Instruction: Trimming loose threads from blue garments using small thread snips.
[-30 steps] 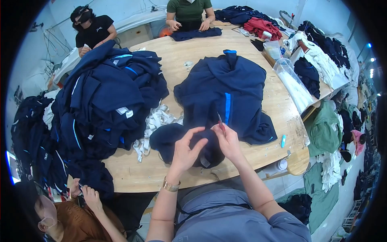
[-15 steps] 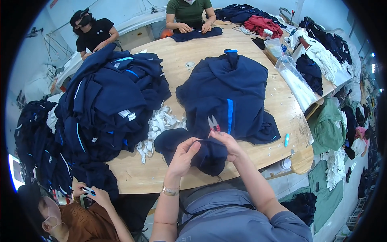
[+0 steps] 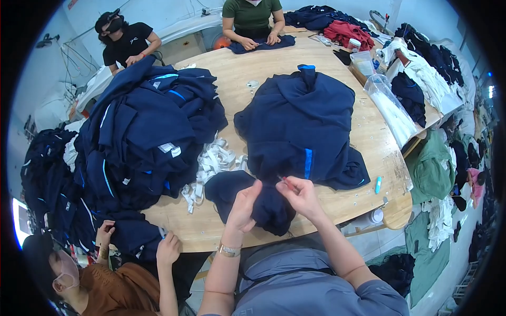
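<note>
A navy garment (image 3: 273,209) lies bunched at the table's near edge, between my hands. My left hand (image 3: 243,206) is closed at its left side, thumb pressed toward the fingers on the cloth; its fingertips are partly hidden. In my right hand (image 3: 302,200) I grip small thread snips (image 3: 288,184) with red handles, tilted toward the cloth; the blades hardly show against the dark fabric. Just beyond is a spread navy garment (image 3: 300,116) with a bright blue strip (image 3: 308,163).
A heap of navy garments (image 3: 147,121) covers the table's left side, beside white tape strips (image 3: 213,160). A light blue pen-like tool (image 3: 378,185) lies right. A co-worker in brown (image 3: 118,284) sits close left; two others work across the wooden table (image 3: 232,79).
My right hand has turned the snips from pointing away to pointing left toward the cloth. My left hand has shifted slightly right. The co-worker at left has spread both hands apart over navy cloth.
</note>
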Demonstrator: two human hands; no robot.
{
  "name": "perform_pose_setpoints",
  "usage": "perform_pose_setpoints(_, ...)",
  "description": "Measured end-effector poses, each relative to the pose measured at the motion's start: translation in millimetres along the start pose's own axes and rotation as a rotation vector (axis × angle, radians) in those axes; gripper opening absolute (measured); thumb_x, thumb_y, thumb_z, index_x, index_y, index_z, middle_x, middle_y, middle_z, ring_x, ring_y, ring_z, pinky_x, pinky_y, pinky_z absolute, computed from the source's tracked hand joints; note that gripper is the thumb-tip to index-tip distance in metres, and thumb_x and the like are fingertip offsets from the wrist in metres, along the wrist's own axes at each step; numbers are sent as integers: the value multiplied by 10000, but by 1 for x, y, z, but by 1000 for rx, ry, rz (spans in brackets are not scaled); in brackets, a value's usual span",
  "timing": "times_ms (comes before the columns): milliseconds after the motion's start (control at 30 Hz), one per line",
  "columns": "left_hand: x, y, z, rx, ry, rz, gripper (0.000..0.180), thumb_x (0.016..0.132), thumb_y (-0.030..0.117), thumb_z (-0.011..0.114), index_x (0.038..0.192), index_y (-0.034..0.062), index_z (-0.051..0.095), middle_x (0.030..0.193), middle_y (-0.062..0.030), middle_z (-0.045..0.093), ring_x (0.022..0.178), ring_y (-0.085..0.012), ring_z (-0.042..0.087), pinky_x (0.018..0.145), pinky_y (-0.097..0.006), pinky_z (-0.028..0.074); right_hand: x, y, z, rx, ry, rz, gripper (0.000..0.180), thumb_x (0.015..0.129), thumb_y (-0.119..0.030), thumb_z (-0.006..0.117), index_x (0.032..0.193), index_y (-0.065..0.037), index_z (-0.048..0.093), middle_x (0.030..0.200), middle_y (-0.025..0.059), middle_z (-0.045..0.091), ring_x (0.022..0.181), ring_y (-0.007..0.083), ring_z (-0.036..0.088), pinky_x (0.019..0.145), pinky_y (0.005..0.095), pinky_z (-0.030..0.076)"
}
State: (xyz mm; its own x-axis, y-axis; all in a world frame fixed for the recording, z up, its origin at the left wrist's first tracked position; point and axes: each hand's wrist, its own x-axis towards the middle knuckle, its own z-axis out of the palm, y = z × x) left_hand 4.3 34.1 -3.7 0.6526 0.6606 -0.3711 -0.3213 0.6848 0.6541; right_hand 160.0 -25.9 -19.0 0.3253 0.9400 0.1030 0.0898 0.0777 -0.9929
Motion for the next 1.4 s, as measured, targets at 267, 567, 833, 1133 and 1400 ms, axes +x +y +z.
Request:
perform_pose_setpoints(267,-6,-2,7,227,-197,239,255,767,22,688,976,28,541,809,7,571,725,-48,542,666,-176,461,3,2,2,274,-159,138,247,908,-212,559,750,-23,571,597,-88,434,558,-6,343,461,190,254)
perform_pose_setpoints(567,-10,8,0,375,-188,233,344,774,19,672,1107,-4,590,982,-68,632,869,-92,588,799,-212,473,-6,-1,-13,-1,6,-111,273,885,-258,571,743,-27,541,573,-32,410,534,35,347,468,224,286)
perform_pose_setpoints(833,-12,14,1,388,-218,208,325,768,23,672,1085,-10,609,975,-78,643,854,-94,597,792,-215,480,-10,-23,-32,-693,-134,-469,312,769,-327,665,712,-41,554,616,83,523,521,260,530,471,339,390)
perform_pose_setpoints(1133,-14,19,4,531,-237,204,318,765,38,680,1073,-13,616,951,-63,648,832,-77,588,773,-205,474,-4,-34,-35,-842,-189,-585,332,755,-370,659,684,-70,536,612,60,513,515,242,524,486,331,390)
perform_pose_setpoints(1400,-12,24,3,578,-233,214,305,760,48,687,1055,-8,631,936,-48,652,824,-71,583,766,-206,469,-2,-28,-42,-838,-154,-610,341,748,-382,656,679,-73,529,607,53,507,526,238,525,491,330,388)
